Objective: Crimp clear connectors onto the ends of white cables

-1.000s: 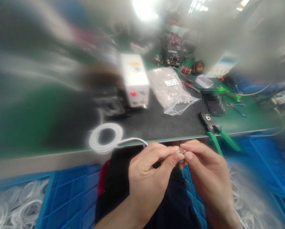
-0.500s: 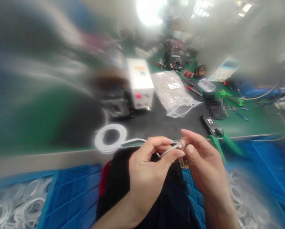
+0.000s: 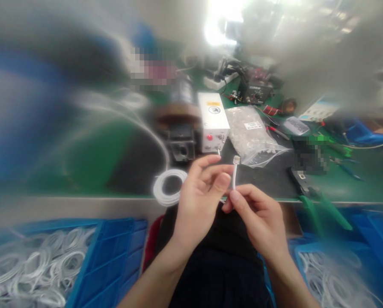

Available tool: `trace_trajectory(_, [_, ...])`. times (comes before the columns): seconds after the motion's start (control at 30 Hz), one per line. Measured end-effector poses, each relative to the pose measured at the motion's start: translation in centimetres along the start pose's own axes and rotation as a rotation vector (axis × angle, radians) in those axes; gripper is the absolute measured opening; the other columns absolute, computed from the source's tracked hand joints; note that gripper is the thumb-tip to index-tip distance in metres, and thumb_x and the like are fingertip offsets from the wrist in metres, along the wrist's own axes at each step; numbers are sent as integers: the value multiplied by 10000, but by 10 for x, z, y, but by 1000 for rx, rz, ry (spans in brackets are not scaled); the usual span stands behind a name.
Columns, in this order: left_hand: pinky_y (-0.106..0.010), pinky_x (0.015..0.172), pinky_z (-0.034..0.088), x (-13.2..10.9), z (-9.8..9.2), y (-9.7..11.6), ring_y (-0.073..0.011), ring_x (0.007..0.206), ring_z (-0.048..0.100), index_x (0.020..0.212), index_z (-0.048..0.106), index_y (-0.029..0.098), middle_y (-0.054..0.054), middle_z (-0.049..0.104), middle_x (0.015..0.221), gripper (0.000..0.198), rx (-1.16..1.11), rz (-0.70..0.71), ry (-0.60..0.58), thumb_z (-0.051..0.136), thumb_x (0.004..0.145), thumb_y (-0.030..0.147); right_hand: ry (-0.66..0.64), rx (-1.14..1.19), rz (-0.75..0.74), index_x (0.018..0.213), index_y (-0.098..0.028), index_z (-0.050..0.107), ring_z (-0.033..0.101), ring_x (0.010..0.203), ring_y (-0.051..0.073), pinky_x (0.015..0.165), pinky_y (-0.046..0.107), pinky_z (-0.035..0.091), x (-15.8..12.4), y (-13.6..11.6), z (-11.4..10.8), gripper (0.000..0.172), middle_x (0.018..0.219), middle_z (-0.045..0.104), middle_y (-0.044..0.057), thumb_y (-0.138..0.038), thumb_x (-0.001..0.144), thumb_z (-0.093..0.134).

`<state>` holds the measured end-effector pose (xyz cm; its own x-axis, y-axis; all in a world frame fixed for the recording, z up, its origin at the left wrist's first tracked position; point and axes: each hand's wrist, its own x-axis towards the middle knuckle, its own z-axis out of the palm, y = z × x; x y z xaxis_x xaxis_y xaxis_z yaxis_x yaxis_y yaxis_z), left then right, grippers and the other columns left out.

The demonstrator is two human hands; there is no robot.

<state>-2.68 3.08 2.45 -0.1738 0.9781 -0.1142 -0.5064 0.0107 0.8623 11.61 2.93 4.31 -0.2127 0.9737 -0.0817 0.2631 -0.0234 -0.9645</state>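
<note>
Pinching a white cable [image 3: 234, 179] in the right hand [image 3: 260, 218], nearer than the white box [image 3: 213, 122], with the clear plug [image 3: 236, 160] directed upward. Holding the left hand [image 3: 197, 196] just beside this cable, with loosely parted fingers. Seeing, around the box, a white coil [image 3: 161, 188] at near left, a transparent bag [image 3: 249, 137] just at right, green-handled pliers [image 3: 308, 209] farther right and nearer, and, much nearer at left, a blue crate [image 3: 104, 256] of cable coils [image 3: 37, 265].

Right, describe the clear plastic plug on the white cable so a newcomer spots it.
Find the black mat on the green workbench, then the right hand before it. From that hand's pinch, the white cable points up. The small, boxy, clear plastic plug caps its end, upright, unlike the labelled clear plastic bag lying behind.
</note>
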Motion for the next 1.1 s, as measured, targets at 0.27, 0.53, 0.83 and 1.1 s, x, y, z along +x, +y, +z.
trace_trajectory(0.27, [-238, 973, 611, 15, -7, -1, -132, 1039, 750, 1228, 771, 277, -55, 767, 1209, 268, -17, 88, -25, 657, 1035, 423, -48, -17, 44, 870, -177, 751, 674, 703, 57, 742, 159, 501, -2, -5, 4, 321, 746, 737, -13, -439, 1039, 677])
trace_trajectory(0.53, [-180, 907, 600, 12, -12, -3, -118, 996, 756, 1140, 790, 207, -64, 794, 1120, 246, -16, 47, 17, 761, 970, 383, -23, -44, 42, 976, -191, 763, 679, 700, 49, 741, 148, 503, -3, -2, 9, 243, 755, 735, -23, -416, 1034, 691])
trace_trajectory(0.83, [-118, 855, 601, 2, -12, -7, -89, 929, 765, 1063, 828, 221, -36, 805, 1010, 197, -24, 4, -3, 777, 960, 380, 25, -73, -33, 926, -169, 727, 642, 635, 27, 692, 126, 482, -3, -7, 15, 235, 694, 709, -39, -365, 1045, 674])
trace_trajectory(1.1, [-134, 872, 614, -2, -15, -12, -97, 942, 775, 1066, 839, 236, -38, 810, 1026, 196, 11, 3, 13, 779, 957, 389, 40, -80, -26, 861, -169, 700, 636, 639, 21, 701, 125, 475, -7, -5, 17, 276, 695, 707, -45, -371, 1046, 670])
